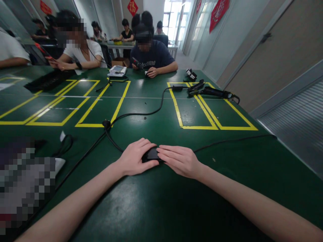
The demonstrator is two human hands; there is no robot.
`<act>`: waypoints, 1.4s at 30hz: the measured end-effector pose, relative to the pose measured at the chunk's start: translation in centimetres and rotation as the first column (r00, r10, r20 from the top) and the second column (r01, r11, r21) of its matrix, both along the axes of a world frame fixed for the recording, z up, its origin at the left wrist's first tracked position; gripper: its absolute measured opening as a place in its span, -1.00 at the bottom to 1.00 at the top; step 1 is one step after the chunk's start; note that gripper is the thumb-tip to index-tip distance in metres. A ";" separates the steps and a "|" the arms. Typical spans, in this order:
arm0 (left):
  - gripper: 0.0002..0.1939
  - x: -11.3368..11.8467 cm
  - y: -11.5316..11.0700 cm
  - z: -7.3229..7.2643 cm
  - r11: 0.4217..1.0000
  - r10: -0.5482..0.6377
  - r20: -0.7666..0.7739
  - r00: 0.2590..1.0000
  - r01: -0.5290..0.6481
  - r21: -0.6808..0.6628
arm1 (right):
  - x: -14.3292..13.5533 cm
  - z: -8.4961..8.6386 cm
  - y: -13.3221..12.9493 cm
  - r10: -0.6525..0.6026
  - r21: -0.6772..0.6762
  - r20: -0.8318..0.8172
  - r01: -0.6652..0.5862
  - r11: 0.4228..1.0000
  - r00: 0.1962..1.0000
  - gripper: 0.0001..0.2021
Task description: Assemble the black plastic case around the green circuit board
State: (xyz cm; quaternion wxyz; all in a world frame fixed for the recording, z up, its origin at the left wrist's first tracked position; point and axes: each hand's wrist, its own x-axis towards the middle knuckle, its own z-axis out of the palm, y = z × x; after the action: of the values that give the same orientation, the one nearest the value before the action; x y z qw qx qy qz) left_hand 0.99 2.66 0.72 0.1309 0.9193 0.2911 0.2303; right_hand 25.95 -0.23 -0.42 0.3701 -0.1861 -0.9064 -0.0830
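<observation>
A black power adapter [152, 154] lies on the green table [161, 201] in front of me, with black cables leading off on both sides. My left hand [137, 157] is wrapped round its left end, thumb along the near edge and fingers along the far edge. Over its right end lies my right hand [179, 159], its fingers pressed together and pointing left. Between the two hands only the middle of the adapter's top shows; its ends are hidden.
A black plug [106, 124] and looping cable lie beyond my left hand. Black curling tools [214, 92] rest at the back right among yellow tape outlines [199, 128]. Blurred items [25, 188] fill the near left. People sit across the table.
</observation>
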 end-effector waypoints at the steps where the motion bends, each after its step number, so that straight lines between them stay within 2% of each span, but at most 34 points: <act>1: -0.51 0.1 -0.1 0.0 0.998 0.028 -0.003 1.000 -0.028 -0.052 | 0.0 0.1 -0.1 0.010 0.033 0.011 -0.011 0.999 1.000 -0.75; 4: -0.59 0.1 -0.1 0.0 0.979 0.066 0.031 0.997 -0.059 -0.196 | -0.1 0.2 -0.1 -0.010 0.054 0.032 0.008 0.999 0.999 -0.78; 6: -0.61 0.1 -0.2 -0.1 0.973 0.084 0.085 0.993 -0.063 -0.224 | -0.2 0.1 0.1 -0.069 -0.012 0.034 0.070 0.997 0.997 -0.80; 9: -0.57 0.1 -0.3 -0.2 0.991 0.089 0.142 0.986 -0.074 -0.109 | -0.3 -0.1 0.4 -0.133 -0.180 0.038 0.138 0.974 0.990 -0.69; 12: -0.56 0.4 -0.5 -0.4 0.996 0.051 0.164 0.985 -0.063 0.070 | -0.2 -0.2 0.5 -0.140 -0.250 0.046 0.147 0.957 0.989 -0.72; 15: -0.59 0.6 -0.5 -0.6 0.986 0.029 0.138 0.990 -0.052 0.160 | -0.1 -0.1 0.4 -0.148 -0.224 0.026 0.150 0.963 0.989 -0.75; 19: -0.60 0.4 -0.3 -0.7 0.985 0.018 0.107 0.994 -0.036 0.169 | -0.2 -0.1 0.3 -0.178 -0.234 0.033 0.181 0.955 0.983 -0.72; 23: -0.59 0.1 -0.2 -0.4 0.986 -0.006 0.093 0.996 -0.010 0.165 | -0.2 -0.3 0.2 -0.146 -0.206 0.128 0.170 0.964 0.981 -0.65; 27: -0.60 0.0 -0.3 -0.3 0.992 -0.029 0.092 0.995 0.018 0.124 | -0.1 -0.3 0.1 -0.182 -0.180 0.193 0.217 0.959 0.964 -0.65; 32: -0.63 0.1 -0.3 -0.9 0.986 -0.026 0.106 0.994 0.008 0.165 | 0.0 -0.2 -0.1 -0.204 -0.119 0.301 0.249 0.961 0.932 -0.56; 35: -0.63 0.1 -0.3 -0.8 0.983 -0.037 0.121 0.992 0.015 0.182 | 0.0 -0.3 -0.2 -0.231 -0.111 0.350 0.284 0.952 0.908 -0.55; 37: -0.58 0.0 -0.4 -0.5 0.968 -0.035 0.148 0.988 -0.003 0.250 | 0.0 -0.3 -0.1 -0.236 -0.182 0.272 0.290 0.940 0.933 -0.54; 39: -0.49 -0.1 -0.5 -0.1 0.930 -0.029 0.193 0.981 -0.044 0.364 | 0.3 0.2 0.4 -0.255 -0.318 0.079 0.267 0.910 0.964 -0.53; 40: -0.46 -0.2 -0.6 0.0 0.908 -0.038 0.215 0.976 -0.057 0.416 | 0.5 0.6 0.8 -0.284 -0.392 -0.042 0.245 0.887 0.958 -0.53; 42: -0.46 -0.4 -0.7 0.1 0.886 -0.077 0.227 0.971 -0.037 0.462 | 1.4 1.8 1.9 -0.373 -0.520 -0.270 0.191 0.833 0.888 -0.55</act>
State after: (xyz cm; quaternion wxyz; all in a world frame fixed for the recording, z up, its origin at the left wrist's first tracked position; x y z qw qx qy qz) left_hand 0.61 1.98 0.81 -0.0555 0.8924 0.2004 0.4005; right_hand 27.40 1.67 1.38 0.4553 -0.4177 -0.7763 0.1248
